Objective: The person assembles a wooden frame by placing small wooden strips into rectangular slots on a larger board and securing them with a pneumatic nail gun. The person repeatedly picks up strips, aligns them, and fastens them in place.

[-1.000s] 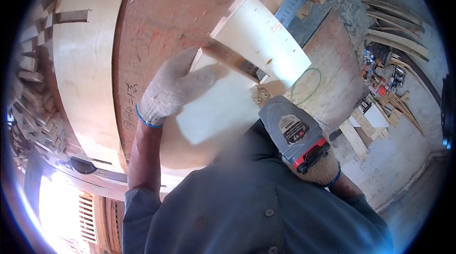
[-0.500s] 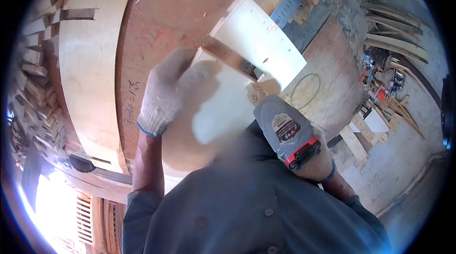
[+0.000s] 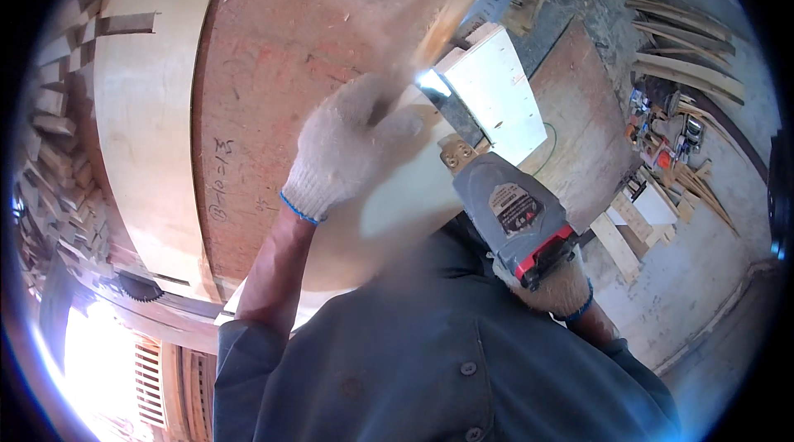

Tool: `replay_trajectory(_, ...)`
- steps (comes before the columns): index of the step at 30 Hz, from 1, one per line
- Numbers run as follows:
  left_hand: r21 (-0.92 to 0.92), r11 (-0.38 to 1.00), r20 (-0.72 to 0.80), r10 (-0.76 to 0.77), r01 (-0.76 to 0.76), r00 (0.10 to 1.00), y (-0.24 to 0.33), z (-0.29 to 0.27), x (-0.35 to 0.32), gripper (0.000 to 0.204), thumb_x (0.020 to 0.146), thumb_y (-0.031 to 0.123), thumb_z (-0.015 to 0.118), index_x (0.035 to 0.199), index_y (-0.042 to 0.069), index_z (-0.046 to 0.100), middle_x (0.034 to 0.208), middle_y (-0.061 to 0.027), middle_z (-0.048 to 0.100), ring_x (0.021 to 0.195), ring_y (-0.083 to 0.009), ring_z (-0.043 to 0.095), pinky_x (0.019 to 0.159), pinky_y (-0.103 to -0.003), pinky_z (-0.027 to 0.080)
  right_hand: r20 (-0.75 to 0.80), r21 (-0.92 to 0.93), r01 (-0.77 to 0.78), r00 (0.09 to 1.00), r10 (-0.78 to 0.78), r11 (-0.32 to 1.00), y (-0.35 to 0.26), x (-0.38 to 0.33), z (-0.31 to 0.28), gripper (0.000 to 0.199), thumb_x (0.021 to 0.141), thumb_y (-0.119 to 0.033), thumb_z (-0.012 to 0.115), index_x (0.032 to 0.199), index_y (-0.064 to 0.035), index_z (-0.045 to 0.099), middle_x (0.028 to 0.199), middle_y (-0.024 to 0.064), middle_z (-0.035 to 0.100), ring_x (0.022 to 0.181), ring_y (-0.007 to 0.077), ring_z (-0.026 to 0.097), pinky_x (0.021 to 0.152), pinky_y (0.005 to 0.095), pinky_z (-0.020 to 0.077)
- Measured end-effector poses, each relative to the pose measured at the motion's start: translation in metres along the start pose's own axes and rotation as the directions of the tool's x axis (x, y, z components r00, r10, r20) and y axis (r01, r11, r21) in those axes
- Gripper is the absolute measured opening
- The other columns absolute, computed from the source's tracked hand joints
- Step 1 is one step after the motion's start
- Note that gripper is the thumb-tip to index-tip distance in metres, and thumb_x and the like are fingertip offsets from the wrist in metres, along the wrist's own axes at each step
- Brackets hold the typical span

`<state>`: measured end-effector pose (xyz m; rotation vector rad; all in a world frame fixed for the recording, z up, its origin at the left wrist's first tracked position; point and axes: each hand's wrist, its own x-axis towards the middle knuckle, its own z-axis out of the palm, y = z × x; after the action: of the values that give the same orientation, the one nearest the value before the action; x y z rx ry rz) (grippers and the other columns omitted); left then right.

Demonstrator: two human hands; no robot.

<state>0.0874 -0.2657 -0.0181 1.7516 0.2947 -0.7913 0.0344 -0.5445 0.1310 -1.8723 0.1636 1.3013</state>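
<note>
- From where I stand, the biggest thing is the reddish-brown worktop (image 3: 265, 103), broad enough, I'd say, to bear the boards flat while leaving the person room to lean in close.
- Along its left side lies a long pale plywood panel (image 3: 153, 136) with a slot cut near its far end; set off there, it seems to be out of the way of both arms.
- The nearer white panel (image 3: 393, 206) lies right in front of the person, between the two hands and running in toward the body, probably so that its edge can be steadied from one side and met from the other.
- Just beyond sits a smaller white piece (image 3: 500, 99), a dark gap between the two along most of their facing edges; it lies toward the worktop's right-hand side.
- The grey power tool (image 3: 513, 206) with red trim points away from the body, over the panel's right end, an angle that looks handy for seeing its front.
- The left hand (image 3: 351, 144), gloved, lies over the panel's far left corner, thumb parted from fingers, apparently as a steadying weight; I cannot tell whether it pinches the edge.
- The right hand (image 3: 550, 289), gloved too, is wrapped round the tool's rear underside, likely for control.
- Smallest, the tool's metal head (image 3: 456, 154) sits at the gap's near end; contact is unclear.
</note>
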Motion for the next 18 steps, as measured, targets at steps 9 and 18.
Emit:
replay_trajectory(9, -0.13, 0.991, 0.055, 0.012, -0.005, 0.998, -0.009, 0.0, 0.006, 0.038, 0.096, 0.022, 0.074, 0.125, 0.0, 0.065, 0.108, -0.0096, 0.071, 0.096, -0.0155, 0.066, 0.086, -0.033, 0.055, -0.085, -0.508, 0.078, 0.986, -0.14, 0.858, 0.002, 0.0, 0.023, 0.026, 0.089, -0.022, 0.076, 0.11, -0.0062, 0.072, 0.108, 0.0131, 0.073, 0.102, 0.0337, 0.069, 0.091, 0.0464, 0.0542)
replay_trajectory(18, -0.136, 0.988, 0.011, 0.069, -0.067, 0.998, -0.008, -0.008, 0.003, 0.032, 0.098, 0.022, 0.071, 0.121, 0.001, 0.066, 0.102, -0.0079, 0.068, 0.096, -0.0149, 0.065, 0.085, -0.032, 0.054, -0.243, -0.656, 0.084, 0.917, -0.315, 0.75, -0.007, 0.008, 0.024, 0.026, 0.084, -0.017, 0.082, 0.108, -0.0078, 0.075, 0.109, 0.0123, 0.072, 0.099, 0.0347, 0.069, 0.088, 0.0469, 0.0546)
